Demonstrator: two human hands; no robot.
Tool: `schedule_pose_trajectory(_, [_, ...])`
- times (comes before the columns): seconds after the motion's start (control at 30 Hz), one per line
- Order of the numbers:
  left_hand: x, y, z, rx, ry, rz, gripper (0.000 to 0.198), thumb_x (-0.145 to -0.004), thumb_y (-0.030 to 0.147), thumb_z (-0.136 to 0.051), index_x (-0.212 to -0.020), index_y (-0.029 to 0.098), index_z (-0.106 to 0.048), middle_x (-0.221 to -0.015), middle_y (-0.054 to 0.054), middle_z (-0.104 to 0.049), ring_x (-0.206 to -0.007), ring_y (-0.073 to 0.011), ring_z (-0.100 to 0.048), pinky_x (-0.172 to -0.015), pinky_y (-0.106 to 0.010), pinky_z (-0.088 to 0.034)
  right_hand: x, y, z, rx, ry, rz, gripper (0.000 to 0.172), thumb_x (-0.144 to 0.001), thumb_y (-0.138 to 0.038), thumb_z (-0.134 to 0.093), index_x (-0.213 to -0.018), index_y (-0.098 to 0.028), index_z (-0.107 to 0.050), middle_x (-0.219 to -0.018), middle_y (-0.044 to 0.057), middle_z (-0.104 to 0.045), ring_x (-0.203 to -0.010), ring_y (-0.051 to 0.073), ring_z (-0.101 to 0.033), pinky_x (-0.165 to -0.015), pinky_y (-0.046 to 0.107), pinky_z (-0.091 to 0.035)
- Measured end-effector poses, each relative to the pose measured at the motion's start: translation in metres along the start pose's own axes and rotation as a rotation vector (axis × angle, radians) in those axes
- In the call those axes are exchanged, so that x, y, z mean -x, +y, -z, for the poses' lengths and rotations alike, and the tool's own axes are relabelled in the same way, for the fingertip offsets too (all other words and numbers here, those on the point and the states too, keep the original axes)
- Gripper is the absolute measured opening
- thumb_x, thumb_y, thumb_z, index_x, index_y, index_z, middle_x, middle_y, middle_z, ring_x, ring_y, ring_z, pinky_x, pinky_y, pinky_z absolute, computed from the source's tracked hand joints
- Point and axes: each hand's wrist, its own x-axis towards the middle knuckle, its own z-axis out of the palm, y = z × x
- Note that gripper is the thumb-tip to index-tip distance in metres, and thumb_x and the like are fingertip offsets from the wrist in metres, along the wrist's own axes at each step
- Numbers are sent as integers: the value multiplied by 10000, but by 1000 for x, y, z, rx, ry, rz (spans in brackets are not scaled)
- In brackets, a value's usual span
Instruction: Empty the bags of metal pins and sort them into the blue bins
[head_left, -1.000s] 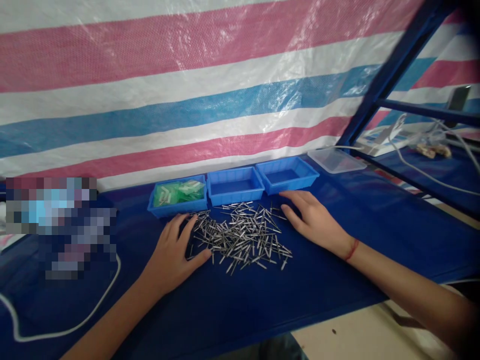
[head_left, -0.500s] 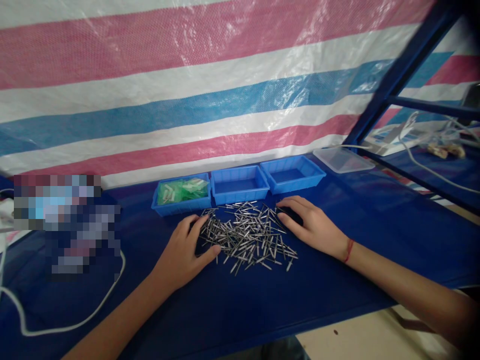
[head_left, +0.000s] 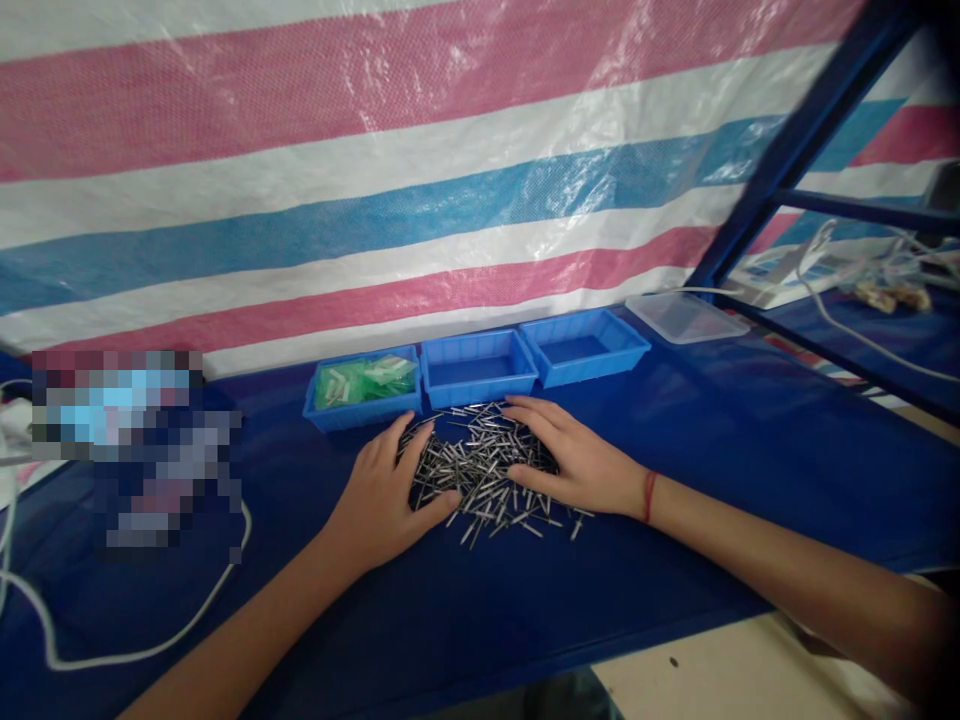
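A loose heap of silver pop rivets [head_left: 487, 465] lies on the blue table [head_left: 450, 620]. My left hand [head_left: 390, 490] is at the heap's left side, fingers apart, its fingertips touching the rivets. Over the right part of the heap my right hand [head_left: 574, 460] rests with spread fingers, a red string round its wrist. Some rivets are hidden under both hands. Just behind the heap stand a blue bin with green and white pieces [head_left: 364, 388], a middle blue bin [head_left: 480, 365] and a right blue bin [head_left: 585, 347], both with bare floors showing.
A clear plastic lid [head_left: 686, 317] lies right of the bins. Behind the table hangs a striped tarp [head_left: 375, 220]. A white cable [head_left: 142, 658] curls at the left, near a blurred-out patch. A blue metal frame [head_left: 795, 150] rises at the right, with cables beyond it.
My right hand has moved left, from the heap's right edge onto the rivets. My left hand has shifted slightly right, further into the heap.
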Motion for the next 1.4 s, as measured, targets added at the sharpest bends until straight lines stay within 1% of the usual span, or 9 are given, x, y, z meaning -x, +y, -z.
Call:
schedule_pose_trajectory(0.23, [-6, 12, -7, 21, 10, -38, 734, -811, 639, -491, -1397, 213, -370, -1426, -128, -398, -1293, -336, -344, -1054, -535, -294, -3, -9, -1, -73, -41, 64, 695, -818, -533, -563, -1379, -170, -373, -1395, 175, -443, -1309, 301, -387, -1074, 505, -336])
schedule_pose_trajectory(0.37, [-4, 21, -10, 67, -9, -63, 834, -770, 682, -508, -1406, 168, -350, -1445, -171, -348, -1337, -362, -291, -1078, -551, -274, 3, -14, 0, -32, -108, 76, 901, -722, -648, -602, -1430, -177, -304, -1472, 168, -340, -1368, 336, -278, -1107, 561, -232])
schedule_pose_trajectory(0.47, [-8, 30, -14, 83, -11, -67, 776, -814, 646, -479, -1400, 153, -351, -1466, -176, -317, -1367, -358, -250, -1099, -544, -259, 3, -19, -6, 42, -141, 58, 973, -693, -705, -580, -1455, -190, -262, -1503, 160, -290, -1391, 360, -210, -1106, 606, -168])
schedule_pose_trajectory(0.67, [-14, 44, -16, 138, 43, -63, 635, -915, 510, -394, -1410, 124, -293, -1441, -188, -359, -1367, -311, -284, -1107, -517, -276, -3, -24, -13, -26, -40, 58, 739, -844, -560, -502, -1426, -157, -291, -1460, 176, -355, -1387, 317, -242, -1112, 541, -247])
schedule_pose_trajectory(0.8, [6, 32, -10, 38, 107, 61, 752, -828, 605, -492, -1420, 190, -285, -1455, -171, -342, -1386, -369, -214, -1090, -618, -201, 0, -15, -6, -16, -6, 43, 762, -809, -577, -544, -1411, -170, -313, -1466, 178, -336, -1386, 335, -229, -1106, 543, -263])
schedule_pose_trajectory(0.93, [20, 23, -9, -14, 42, 172, 849, -763, 676, -518, -1425, 196, -293, -1462, -187, -326, -1369, -410, -231, -1059, -659, -207, -3, -8, -5, 37, -73, -11, 787, -821, -608, -502, -1423, -144, -297, -1475, 190, -317, -1379, 340, -248, -1109, 542, -253])
schedule_pose_trajectory(1.23, [0, 46, -18, 115, 1, -50, 933, -736, 720, -514, -1437, 154, -268, -1496, -198, -253, -1387, -410, -187, -1087, -613, -228, -9, -18, -8, -64, -49, 80, 680, -864, -530, -493, -1392, -133, -330, -1401, 193, -413, -1322, 294, -357, -1081, 500, -324])
schedule_pose_trajectory(1.33, [-3, 44, -11, 134, 37, -74, 896, -764, 679, -526, -1427, 130, -277, -1490, -197, -260, -1387, -383, -202, -1096, -545, -268, -12, -19, -2, -91, 35, 124, 558, -881, -447, -504, -1347, -159, -392, -1335, 161, -487, -1283, 274, -405, -1059, 476, -362])
schedule_pose_trajectory(1.4, [-7, 36, -2, 107, 130, -55, 754, -836, 579, -511, -1403, 123, -315, -1456, -183, -326, -1367, -331, -268, -1095, -475, -294, -19, -17, 3, -56, 140, 134, 402, -898, -360, -488, -1258, -181, -486, -1247, 134, -553, -1223, 262, -459, -1038, 468, -383])
